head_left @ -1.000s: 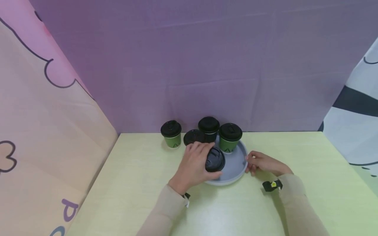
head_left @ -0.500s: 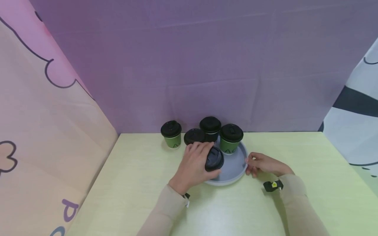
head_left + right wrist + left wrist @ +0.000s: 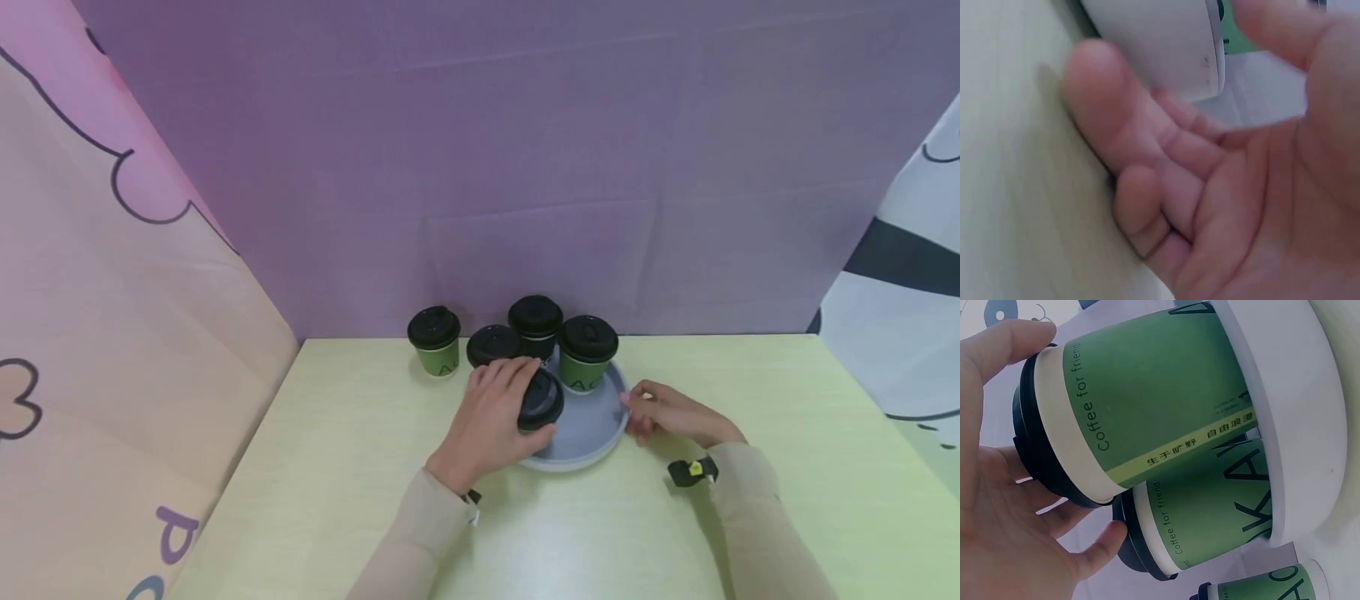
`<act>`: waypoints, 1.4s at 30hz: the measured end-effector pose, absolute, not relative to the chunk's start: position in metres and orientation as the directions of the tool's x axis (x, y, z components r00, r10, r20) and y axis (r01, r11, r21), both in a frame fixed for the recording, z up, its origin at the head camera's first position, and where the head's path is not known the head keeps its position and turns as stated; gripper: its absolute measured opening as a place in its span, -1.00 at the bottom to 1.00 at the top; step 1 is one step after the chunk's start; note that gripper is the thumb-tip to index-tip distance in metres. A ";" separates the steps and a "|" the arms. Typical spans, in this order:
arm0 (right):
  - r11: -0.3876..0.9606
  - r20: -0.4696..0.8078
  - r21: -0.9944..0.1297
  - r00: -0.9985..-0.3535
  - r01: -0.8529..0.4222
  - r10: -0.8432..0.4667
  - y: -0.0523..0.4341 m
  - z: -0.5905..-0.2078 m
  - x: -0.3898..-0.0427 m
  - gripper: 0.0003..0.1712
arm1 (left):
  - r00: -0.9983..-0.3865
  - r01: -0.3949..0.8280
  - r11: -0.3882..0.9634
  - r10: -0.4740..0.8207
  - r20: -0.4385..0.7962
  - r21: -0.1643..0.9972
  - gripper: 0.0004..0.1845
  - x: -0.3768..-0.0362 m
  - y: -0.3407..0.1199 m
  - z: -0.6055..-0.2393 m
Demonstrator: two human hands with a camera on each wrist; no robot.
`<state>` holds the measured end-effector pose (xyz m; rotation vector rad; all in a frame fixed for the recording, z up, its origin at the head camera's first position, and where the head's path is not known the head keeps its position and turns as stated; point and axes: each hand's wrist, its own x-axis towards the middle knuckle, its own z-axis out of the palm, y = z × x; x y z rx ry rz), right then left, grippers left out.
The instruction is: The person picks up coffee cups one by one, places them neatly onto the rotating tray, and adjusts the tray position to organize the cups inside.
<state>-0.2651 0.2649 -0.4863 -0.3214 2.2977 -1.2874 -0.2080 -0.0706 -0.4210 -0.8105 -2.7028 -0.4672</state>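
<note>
My left hand (image 3: 491,408) grips a green paper coffee cup (image 3: 1154,394) by its black lid, thumb on one side and fingers on the other. The cup's base sits behind the rim of a round grey tray (image 3: 592,429). My right hand (image 3: 667,414) holds the tray's right rim, thumb above and curled fingers low beside the table. On the tray's back right stands a green lidded cup (image 3: 583,371). A dark lidded cup (image 3: 536,321) is beside it at the back. Another black-lidded cup (image 3: 493,343) is partly hidden behind my left fingers.
Left of the tray, a separate green lidded cup (image 3: 437,343) stands on the pale table (image 3: 337,467). A purple cloth backdrop (image 3: 480,167) rises right behind the cups, with printed cloths on both sides.
My left hand and the gripped cup have shifted slightly left. The cups at the tray's back have edged slightly right. My right hand stays at the rim.
</note>
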 end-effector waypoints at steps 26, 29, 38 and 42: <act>0.568 -0.276 -0.819 -0.924 0.082 -0.265 0.246 -0.486 -0.265 -0.59 | -0.788 0.602 0.747 0.500 0.359 0.280 -0.17 -0.210 -0.075 -0.422; 0.582 -0.289 -0.809 -0.919 0.084 -0.269 0.247 -0.488 -0.265 -0.62 | -0.787 0.606 0.737 0.500 0.361 0.300 -0.17 -0.210 -0.077 -0.421; 0.493 -0.321 -0.865 -0.855 0.091 -0.406 0.258 -0.486 -0.265 -0.65 | -0.795 0.598 0.714 0.474 0.378 0.363 -0.25 -0.212 -0.086 -0.418; 0.472 -0.326 -0.878 -0.818 0.076 -0.474 0.264 -0.486 -0.265 -0.64 | -0.806 0.578 0.695 0.404 0.433 0.428 -0.35 -0.214 -0.093 -0.416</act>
